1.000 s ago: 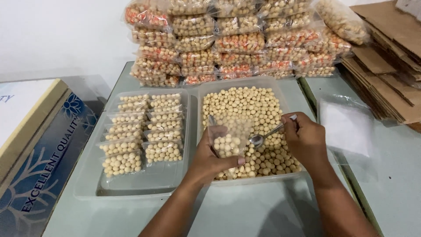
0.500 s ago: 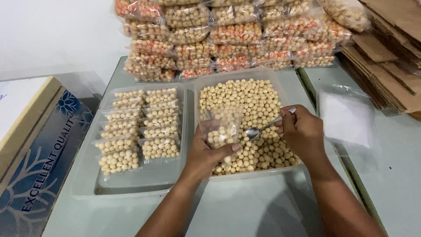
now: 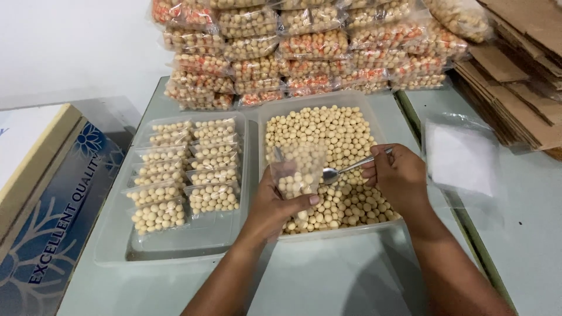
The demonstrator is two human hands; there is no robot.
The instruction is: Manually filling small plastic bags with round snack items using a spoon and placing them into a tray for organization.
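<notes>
Two bare forearms come into view from the near edge, and there is no sleeve on either one, no cuff, no fabric at all up to where the frame cuts them off. The left hand [image 3: 275, 205] is uncovered: no glove, no ring showing, no watch or band at the wrist. Its thumbnail is short and pale, neatly trimmed. The right hand [image 3: 398, 178] is the same story, ungloved, wrist plain, fingers [image 3: 370, 171] free of any jewellery. Both forearms look slim and smooth, with nothing worn along them.
</notes>
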